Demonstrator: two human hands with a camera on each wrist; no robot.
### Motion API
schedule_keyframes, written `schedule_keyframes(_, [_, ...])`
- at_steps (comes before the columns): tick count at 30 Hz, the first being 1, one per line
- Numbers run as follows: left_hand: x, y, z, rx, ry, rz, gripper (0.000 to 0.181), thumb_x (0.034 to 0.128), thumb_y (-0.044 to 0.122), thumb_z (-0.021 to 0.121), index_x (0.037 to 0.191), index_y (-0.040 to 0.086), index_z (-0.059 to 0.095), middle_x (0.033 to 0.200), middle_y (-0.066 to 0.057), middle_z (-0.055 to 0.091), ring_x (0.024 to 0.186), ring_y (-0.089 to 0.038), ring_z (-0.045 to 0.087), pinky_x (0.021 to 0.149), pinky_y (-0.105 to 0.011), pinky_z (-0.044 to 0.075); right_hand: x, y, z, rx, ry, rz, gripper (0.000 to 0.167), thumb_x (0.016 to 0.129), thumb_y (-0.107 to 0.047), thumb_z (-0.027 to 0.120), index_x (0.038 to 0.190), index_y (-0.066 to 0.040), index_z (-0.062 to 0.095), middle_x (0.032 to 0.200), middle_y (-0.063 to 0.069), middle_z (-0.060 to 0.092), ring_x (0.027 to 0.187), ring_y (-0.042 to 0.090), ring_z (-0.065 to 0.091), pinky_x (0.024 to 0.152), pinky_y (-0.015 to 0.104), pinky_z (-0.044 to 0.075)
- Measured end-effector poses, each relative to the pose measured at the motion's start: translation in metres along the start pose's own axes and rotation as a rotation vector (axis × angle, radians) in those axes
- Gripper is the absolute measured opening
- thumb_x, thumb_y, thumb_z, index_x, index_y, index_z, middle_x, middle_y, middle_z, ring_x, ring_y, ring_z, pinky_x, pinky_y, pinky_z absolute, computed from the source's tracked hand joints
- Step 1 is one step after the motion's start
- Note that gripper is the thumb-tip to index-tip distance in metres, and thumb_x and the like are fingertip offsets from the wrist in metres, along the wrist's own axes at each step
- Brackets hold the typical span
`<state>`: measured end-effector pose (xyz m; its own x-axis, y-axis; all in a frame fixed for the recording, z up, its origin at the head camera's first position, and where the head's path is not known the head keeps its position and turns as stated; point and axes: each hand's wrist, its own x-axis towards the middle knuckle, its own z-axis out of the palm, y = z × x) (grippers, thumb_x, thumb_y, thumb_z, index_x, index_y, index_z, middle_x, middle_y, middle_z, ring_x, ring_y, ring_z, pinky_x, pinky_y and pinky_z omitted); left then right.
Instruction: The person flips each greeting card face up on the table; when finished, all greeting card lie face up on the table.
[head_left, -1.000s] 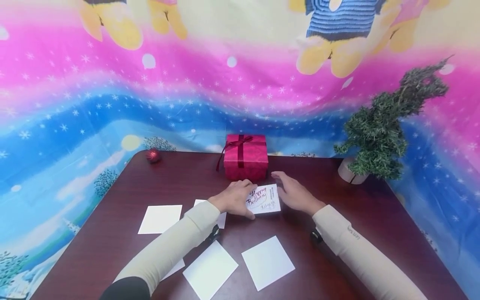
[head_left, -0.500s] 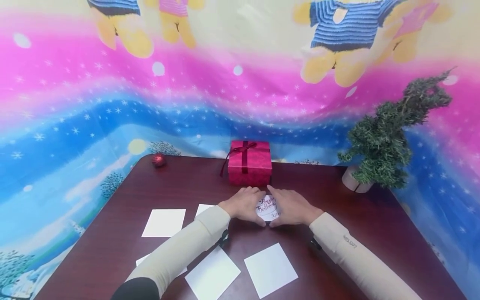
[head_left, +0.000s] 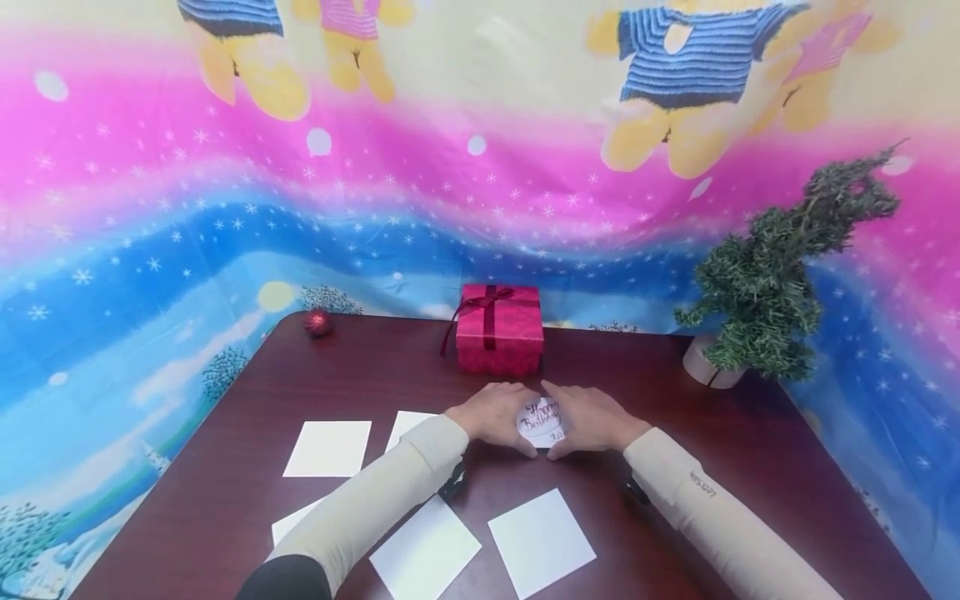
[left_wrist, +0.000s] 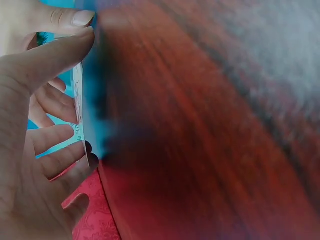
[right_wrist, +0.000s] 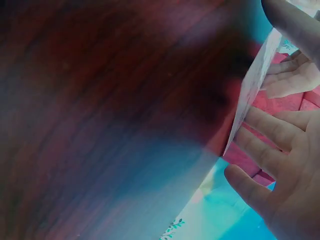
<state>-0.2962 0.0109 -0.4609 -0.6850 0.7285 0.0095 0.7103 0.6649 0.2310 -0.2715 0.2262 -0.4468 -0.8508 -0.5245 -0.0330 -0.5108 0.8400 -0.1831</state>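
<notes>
A white card (head_left: 540,422) with "Happy Birthday" in red lettering lies between my two hands, in front of the pink gift box (head_left: 499,333). My left hand (head_left: 493,417) holds its left side, thumb at the near edge and fingers toward the far one. From the right, my right hand (head_left: 595,417) grips the other side in the same manner, so both ends of the card are hidden. In the left wrist view the card (left_wrist: 78,97) shows as a thin edge by the fingers. The right wrist view shows the card (right_wrist: 252,82) nearly edge-on against the fingertips.
Several white square sheets lie on the dark wooden table (head_left: 360,358), including one sheet (head_left: 542,543) at the front and another sheet (head_left: 327,448) at left. A red bauble (head_left: 317,322) sits at the back left. A potted artificial tree (head_left: 757,300) stands at the back right.
My right hand has moved left onto the card and now covers its right side. The card and my left hand have shifted slightly right. The camera view has tipped up a little.
</notes>
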Motion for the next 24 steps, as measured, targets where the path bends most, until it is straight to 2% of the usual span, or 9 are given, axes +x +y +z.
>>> schedule_keyframes(9, [0.015, 0.017, 0.001, 0.085, -0.012, 0.004, 0.087, 0.0718, 0.062, 0.080, 0.143, 0.018, 0.055, 0.127, 0.003, 0.060, 0.113, -0.012, 0.055, 0.104, -0.033, 0.041, -0.011, 0.012, -0.001, 0.014, -0.017, 0.051, 0.120, 0.061, -0.059, 0.089, 0.155, -0.007, 0.036, 0.144, 0.012, 0.053, 0.124, 0.031, 0.055, 0.100, 0.053, 0.045])
schedule_keyframes(15, [0.036, 0.040, 0.006, 0.123, -0.024, 0.022, 0.086, 0.0728, 0.065, 0.078, 0.142, 0.019, 0.054, 0.123, 0.004, 0.062, 0.111, -0.010, 0.055, 0.101, -0.029, 0.042, -0.033, 0.033, -0.006, 0.055, -0.027, 0.086, 0.120, 0.062, -0.055, 0.091, 0.155, -0.004, 0.035, 0.145, 0.015, 0.051, 0.126, 0.035, 0.053, 0.100, 0.056, 0.044])
schedule_keyframes(20, [0.054, 0.062, 0.011, 0.209, -0.028, 0.033, 0.085, 0.0742, 0.069, 0.074, 0.142, 0.022, 0.054, 0.124, 0.006, 0.062, 0.112, -0.010, 0.055, 0.101, -0.029, 0.041, -0.050, 0.056, -0.004, 0.059, -0.010, 0.098, 0.119, 0.062, -0.053, 0.091, 0.154, -0.003, 0.036, 0.143, 0.017, 0.053, 0.122, 0.034, 0.056, 0.095, 0.055, 0.047])
schedule_keyframes(24, [0.064, 0.072, 0.014, 0.227, -0.034, 0.019, 0.086, 0.0741, 0.072, 0.072, 0.144, 0.025, 0.053, 0.129, 0.007, 0.060, 0.116, -0.011, 0.054, 0.104, -0.032, 0.039, -0.058, 0.067, -0.005, 0.073, -0.008, 0.112, 0.118, 0.061, -0.053, 0.092, 0.153, -0.002, 0.037, 0.142, 0.019, 0.053, 0.120, 0.035, 0.056, 0.093, 0.055, 0.048])
